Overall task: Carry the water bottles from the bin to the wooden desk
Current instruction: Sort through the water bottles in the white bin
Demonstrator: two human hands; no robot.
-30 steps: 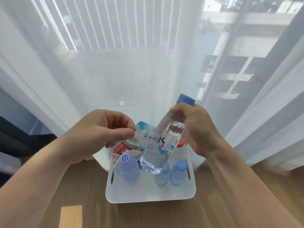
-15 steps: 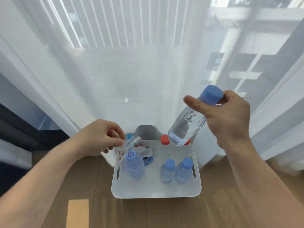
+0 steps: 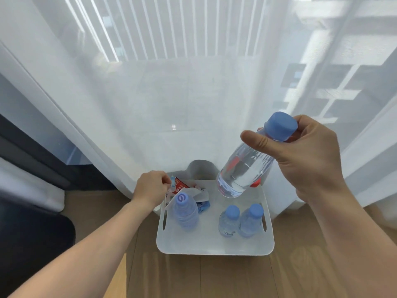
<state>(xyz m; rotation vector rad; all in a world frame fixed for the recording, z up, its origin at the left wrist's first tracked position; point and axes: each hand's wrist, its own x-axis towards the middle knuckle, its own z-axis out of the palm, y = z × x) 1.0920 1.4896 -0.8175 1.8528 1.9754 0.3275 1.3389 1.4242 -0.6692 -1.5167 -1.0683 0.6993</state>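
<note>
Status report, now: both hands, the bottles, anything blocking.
Right hand grips clear bottle by the neck, tilted above bin. Left hand pinches label scrap at bin's back left corner. Three blue-capped bottles upright in bin. No obstruction seen; desk out of view.

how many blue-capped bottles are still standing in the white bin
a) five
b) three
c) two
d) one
b: three stand in the white bin: one bottle at the left and a pair at the right; a fourth is up in the right hand.

bright daylight through sheer curtain (image 3: pixel 193 93) — soft focus, edges bowed.
</note>
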